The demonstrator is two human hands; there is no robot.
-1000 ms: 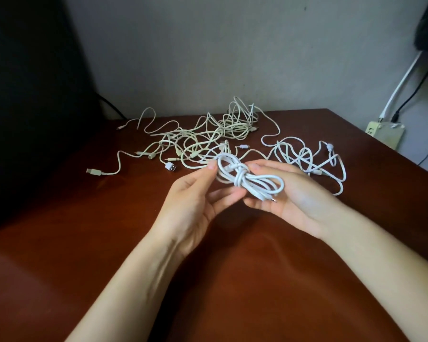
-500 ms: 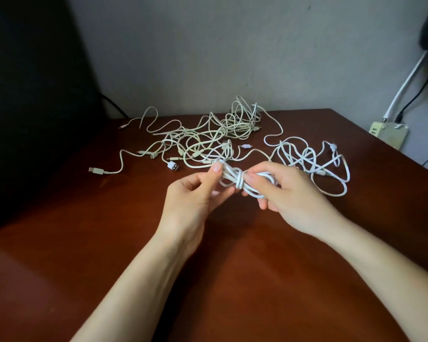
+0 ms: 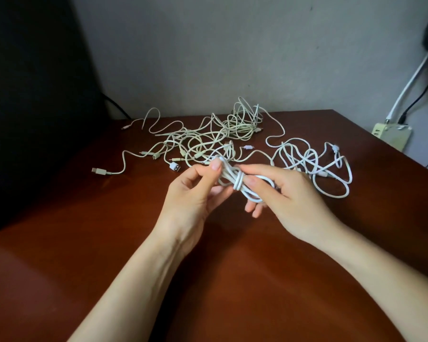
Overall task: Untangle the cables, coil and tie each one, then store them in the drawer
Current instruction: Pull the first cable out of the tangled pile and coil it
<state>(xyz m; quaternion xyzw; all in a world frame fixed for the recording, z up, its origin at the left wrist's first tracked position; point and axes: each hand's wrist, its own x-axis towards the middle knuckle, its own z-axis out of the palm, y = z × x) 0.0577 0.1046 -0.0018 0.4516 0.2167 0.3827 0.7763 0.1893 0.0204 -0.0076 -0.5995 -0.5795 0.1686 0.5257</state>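
White coiled cable held above wood table, wrap turns at middle. Left hand pinches one loop end; right hand fingers curled round other. Cinch wrap snug, tuck tail through, stay clear of loose tangle behind.

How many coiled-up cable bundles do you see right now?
1. The coiled cable is held above the table between the left hand and right hand. The loose cables lie tangled behind it; any bundles already stored would be out of view.
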